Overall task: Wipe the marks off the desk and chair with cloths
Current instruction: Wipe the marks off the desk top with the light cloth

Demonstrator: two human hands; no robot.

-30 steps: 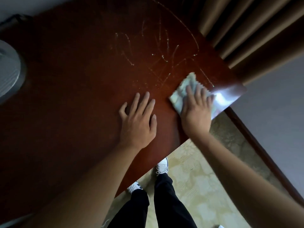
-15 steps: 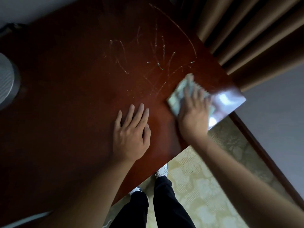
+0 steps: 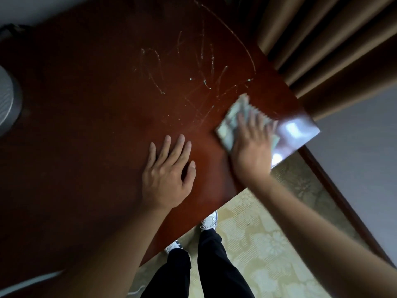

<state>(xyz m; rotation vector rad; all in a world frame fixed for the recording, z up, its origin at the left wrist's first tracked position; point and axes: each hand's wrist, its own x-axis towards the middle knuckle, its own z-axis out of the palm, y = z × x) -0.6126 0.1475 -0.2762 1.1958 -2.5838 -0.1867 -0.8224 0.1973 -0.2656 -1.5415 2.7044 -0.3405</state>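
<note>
Far off to the left of my hands, a grey ribbed round object [image 3: 5,102] sits at the edge of view on the desk [image 3: 86,136], cut off so I cannot tell what it is. My left hand [image 3: 167,175] lies flat on the dark red-brown wood, palm down, fingers straight and slightly spread, holding nothing. Beyond its fingertips and a little to the right, pale chalky marks [image 3: 199,67] scrawl across the desktop in loops and long strokes; they reach down to just beside the cloth. Right of my left hand, apart from it, my right hand [image 3: 251,147] presses down on a pale, patterned cloth [image 3: 231,122], fingers extended over it rather than curled round it. Hand and cloth are both blurred, so the cloth's exact edges are hard to make out. The cloth lies flat on the desk near its right corner, where a bright glare [image 3: 294,134] shines off the wood just beyond my knuckles. Past that corner hang brown curtains [image 3: 333,50]. Below my wrists, off the desk edge, my dark trousers [image 3: 206,265] and white shoes [image 3: 210,221] stand on a patterned beige carpet [image 3: 268,244].
</note>
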